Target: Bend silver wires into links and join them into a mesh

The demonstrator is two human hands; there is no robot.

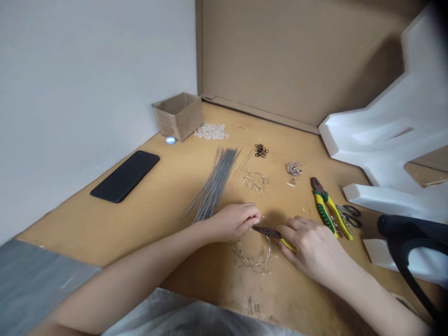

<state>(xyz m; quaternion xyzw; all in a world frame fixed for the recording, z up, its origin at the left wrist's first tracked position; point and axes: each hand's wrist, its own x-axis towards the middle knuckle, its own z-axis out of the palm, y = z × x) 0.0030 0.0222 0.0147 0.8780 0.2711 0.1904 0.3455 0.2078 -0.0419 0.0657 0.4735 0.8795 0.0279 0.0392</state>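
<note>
My left hand (pixel 241 220) is closed in a pinch on the upper left part of a round wire piece (pixel 254 261), whose thin loops spread around a ring. Yellow-handled pliers (pixel 269 231) are gripped in my right hand (pixel 308 242), their dark jaws pointing left and reaching my left fingertips. What lies between the jaws is too small to tell. A bundle of straight grey wires (pixel 216 186) lies just beyond my left wrist. Past my hands rests another wire ring (pixel 256 182), flat on the wooden table (pixel 189 172).
Green-yellow pliers (pixel 327 207) and scissors (pixel 351 215) lie at the right, near white foam pieces (pixel 378 135). Farther back are a silvery wire clump (pixel 294 168), black rings (pixel 261 150), clear small pieces (pixel 212 131) and a cardboard box (pixel 178 116). A black phone (pixel 126 176) lies left.
</note>
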